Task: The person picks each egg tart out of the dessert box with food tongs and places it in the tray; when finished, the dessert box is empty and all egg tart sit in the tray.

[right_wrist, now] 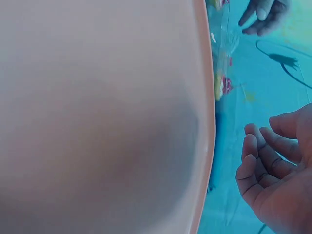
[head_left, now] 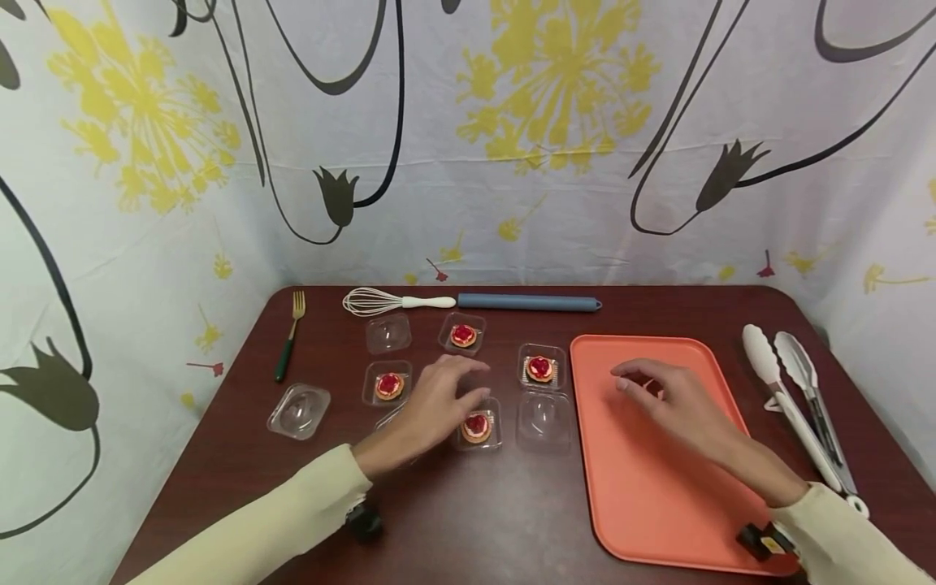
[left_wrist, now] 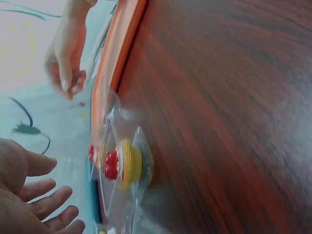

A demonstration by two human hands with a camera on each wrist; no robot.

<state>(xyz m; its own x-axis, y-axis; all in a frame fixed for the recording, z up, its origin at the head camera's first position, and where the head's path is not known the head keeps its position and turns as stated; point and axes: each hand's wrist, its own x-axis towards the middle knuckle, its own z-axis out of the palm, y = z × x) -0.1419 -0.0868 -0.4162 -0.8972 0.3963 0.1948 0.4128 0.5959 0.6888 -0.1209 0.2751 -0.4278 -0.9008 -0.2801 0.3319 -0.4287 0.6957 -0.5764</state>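
My left hand (head_left: 431,402) hovers above the table beside a small red-topped tart (head_left: 476,427) in a clear plastic box (head_left: 491,443). In the left wrist view its fingers are spread loosely around nothing, and the tart (left_wrist: 129,165) shows its yellow side. Over the orange tray (head_left: 658,487) hangs my right hand (head_left: 676,398); the right wrist view shows its fingers loosely curved and holding nothing. More boxed tarts stand about: one (head_left: 389,386) behind the left hand, another (head_left: 464,335) farther back, and one (head_left: 540,369) by the tray. Part of a clear container under the left wrist is hidden.
Clear plastic pieces (head_left: 298,411), (head_left: 544,421) lie left of the tarts and beside the tray; another clear container (head_left: 388,333) sits behind. A whisk (head_left: 398,301) and blue rolling pin (head_left: 528,303) line the back edge. A fork (head_left: 290,337) lies left, tongs (head_left: 793,406) right.
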